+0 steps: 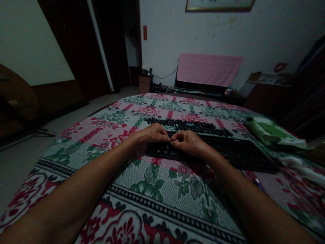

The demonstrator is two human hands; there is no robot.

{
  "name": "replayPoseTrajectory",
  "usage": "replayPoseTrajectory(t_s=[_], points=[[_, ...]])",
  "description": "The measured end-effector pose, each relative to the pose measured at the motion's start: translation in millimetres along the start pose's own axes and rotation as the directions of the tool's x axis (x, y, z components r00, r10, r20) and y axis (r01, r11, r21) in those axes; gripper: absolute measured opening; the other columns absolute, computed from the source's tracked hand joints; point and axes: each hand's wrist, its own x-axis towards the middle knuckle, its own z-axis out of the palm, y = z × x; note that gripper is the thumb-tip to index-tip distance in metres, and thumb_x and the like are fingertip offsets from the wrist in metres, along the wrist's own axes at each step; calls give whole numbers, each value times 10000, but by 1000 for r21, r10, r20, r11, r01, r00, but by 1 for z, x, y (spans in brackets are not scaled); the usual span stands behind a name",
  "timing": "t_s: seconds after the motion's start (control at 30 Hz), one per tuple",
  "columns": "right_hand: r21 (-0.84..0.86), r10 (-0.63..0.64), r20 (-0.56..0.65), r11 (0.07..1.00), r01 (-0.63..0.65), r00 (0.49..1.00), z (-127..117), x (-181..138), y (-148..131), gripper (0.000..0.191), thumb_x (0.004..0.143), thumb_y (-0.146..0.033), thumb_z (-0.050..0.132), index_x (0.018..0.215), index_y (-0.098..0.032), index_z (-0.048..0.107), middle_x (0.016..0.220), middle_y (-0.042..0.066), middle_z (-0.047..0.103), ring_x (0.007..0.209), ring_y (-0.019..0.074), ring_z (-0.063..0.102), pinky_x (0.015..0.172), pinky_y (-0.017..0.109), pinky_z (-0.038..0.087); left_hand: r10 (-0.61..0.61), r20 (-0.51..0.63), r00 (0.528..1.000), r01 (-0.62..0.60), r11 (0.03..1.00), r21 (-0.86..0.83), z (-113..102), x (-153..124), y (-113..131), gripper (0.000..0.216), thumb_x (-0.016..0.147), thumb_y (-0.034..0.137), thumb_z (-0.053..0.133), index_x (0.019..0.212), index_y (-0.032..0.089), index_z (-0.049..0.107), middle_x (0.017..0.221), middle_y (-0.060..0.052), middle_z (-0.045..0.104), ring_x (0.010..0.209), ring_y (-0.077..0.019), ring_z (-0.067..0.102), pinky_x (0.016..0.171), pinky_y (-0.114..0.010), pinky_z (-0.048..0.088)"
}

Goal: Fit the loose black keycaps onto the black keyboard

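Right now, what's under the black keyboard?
Flowery cloth shows around the black keyboard, so it seems to rest on that. Whatever lies directly beneath is covered, so I can't see it.

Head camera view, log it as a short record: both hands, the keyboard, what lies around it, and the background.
Left hand: fingers bent, over the left part of the keyboard
Right hand: fingers bent, close to the left hand's; anything held is too small to tell
Keyboard: black, on a patterned cloth
Beyond keyboard: small black pieces, apparently loose keycaps
Far right: green and white item
Background: pink cloth, framed picture on the wall
Lighting: dim
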Motion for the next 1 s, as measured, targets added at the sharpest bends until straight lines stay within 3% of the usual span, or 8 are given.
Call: replayPoseTrajectory(t_s=[0.47,0.77,1.0], points=[[-30,2,2,1000,-2,1000,2,1,-1,219,640,-298,532,748,-152,654,620,6,615,517,89,481,457,189,313,35,-21,999,-33,996,86,1,1,-1,290,640,374,520,705,135,670,528,20,525,496,-70,427,440,-173,288],[-145,5,-40,989,-11,999,3,-2,-9,202,642,-275,502,715,-161,652,561,-8,587,480,76,465,432,187,276,19,-32,999,-16,996,82,2,3,-2,297,642,360,507,746,132,667,565,13,560,518,-76,454,462,-170,316],[-137,-49,-11,989,47,999,1,-2,-6,217,654,-279,485,752,-173,648,596,-9,599,500,82,484,451,190,296,27,7,1000,-27,995,91,1,3,-1,272,643,331,507,746,133,664,566,15,565,521,-75,455,477,-175,322]])
